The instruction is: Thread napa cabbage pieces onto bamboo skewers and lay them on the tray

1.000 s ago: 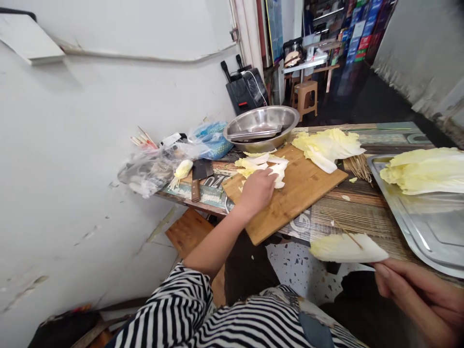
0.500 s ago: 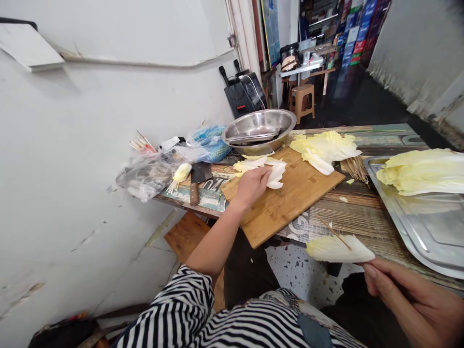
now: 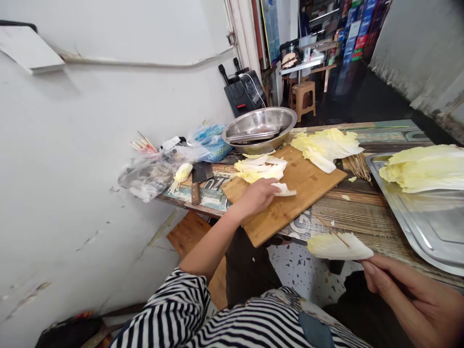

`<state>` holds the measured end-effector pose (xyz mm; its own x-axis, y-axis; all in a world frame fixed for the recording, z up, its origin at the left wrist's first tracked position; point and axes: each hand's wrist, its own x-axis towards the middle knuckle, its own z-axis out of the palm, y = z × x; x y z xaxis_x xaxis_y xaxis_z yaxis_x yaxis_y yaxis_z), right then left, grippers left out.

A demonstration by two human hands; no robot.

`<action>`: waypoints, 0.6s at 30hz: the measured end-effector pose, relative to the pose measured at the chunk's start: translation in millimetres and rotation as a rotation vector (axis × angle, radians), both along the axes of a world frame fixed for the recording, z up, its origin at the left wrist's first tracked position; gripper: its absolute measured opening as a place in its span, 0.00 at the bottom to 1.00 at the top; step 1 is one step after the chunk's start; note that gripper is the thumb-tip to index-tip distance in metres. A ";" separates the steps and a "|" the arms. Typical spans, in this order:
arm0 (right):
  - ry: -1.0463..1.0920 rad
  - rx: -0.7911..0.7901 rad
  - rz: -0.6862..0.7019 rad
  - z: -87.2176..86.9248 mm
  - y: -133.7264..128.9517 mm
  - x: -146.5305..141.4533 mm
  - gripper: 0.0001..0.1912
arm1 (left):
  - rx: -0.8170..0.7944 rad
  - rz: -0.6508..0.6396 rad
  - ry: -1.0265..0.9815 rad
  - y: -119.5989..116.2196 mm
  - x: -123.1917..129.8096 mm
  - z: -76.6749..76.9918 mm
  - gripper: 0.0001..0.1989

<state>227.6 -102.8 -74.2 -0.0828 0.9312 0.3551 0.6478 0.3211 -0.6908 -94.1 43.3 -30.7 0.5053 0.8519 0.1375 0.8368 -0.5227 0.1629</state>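
My left hand (image 3: 256, 197) rests on the wooden cutting board (image 3: 290, 203) and pinches a small white cabbage piece (image 3: 284, 189), a little in front of a pile of cut cabbage pieces (image 3: 260, 168). My right hand (image 3: 409, 299) is low at the right, holding a bamboo skewer that runs through a pale cabbage leaf (image 3: 338, 247) held above the table's front edge. More cabbage leaves (image 3: 326, 145) lie at the board's far corner.
A steel bowl (image 3: 260, 128) stands behind the board. A cleaver (image 3: 198, 177) and plastic bags (image 3: 155, 169) lie at the left. Bamboo skewers (image 3: 358, 166) sit beside a steel tray (image 3: 420, 222) with cabbage leaves (image 3: 424, 168). A wall is on the left.
My left hand has drawn one small cabbage piece out of the pile and toward me across the board. My right hand with the skewered leaf has stayed almost still.
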 end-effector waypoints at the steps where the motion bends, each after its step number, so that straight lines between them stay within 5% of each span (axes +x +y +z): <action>1: -0.001 -0.014 0.006 -3.8 -0.7 1.6 0.08 | 0.012 -0.047 -0.028 -3.9 1.1 1.3 0.15; 10: 0.048 -0.094 0.007 -4.7 2.7 -0.7 0.08 | -0.091 -0.204 0.051 -12.8 14.0 3.1 0.16; 18: 0.025 -0.068 -0.012 2.9 3.5 -5.7 0.12 | -0.027 -0.021 0.323 -2.1 44.5 2.4 0.15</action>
